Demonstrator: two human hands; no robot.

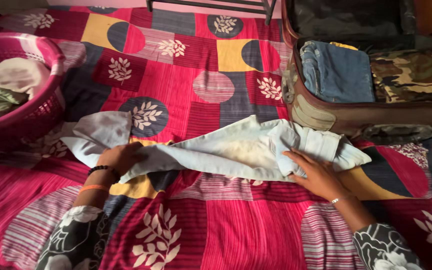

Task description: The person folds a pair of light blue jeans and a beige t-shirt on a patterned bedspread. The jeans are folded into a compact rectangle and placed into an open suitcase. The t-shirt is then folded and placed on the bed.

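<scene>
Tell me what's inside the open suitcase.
The suitcase holds folded blue jeans on the left, a camouflage garment on the right, and a yellow edge behind the jeans. Anything beneath these is covered.

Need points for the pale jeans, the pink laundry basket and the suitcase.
pale jeans (226, 150), head view, on the middle of the fabric.
pink laundry basket (51, 55), head view, on the right rim.
suitcase (376, 114), head view, on the brown front wall.

A pale blue pair of jeans (226, 150) is lying crosswise on the patchwork bed (216, 225), folded lengthwise, waistband lying toward the right, one leg end spreading flat at the left.
</scene>
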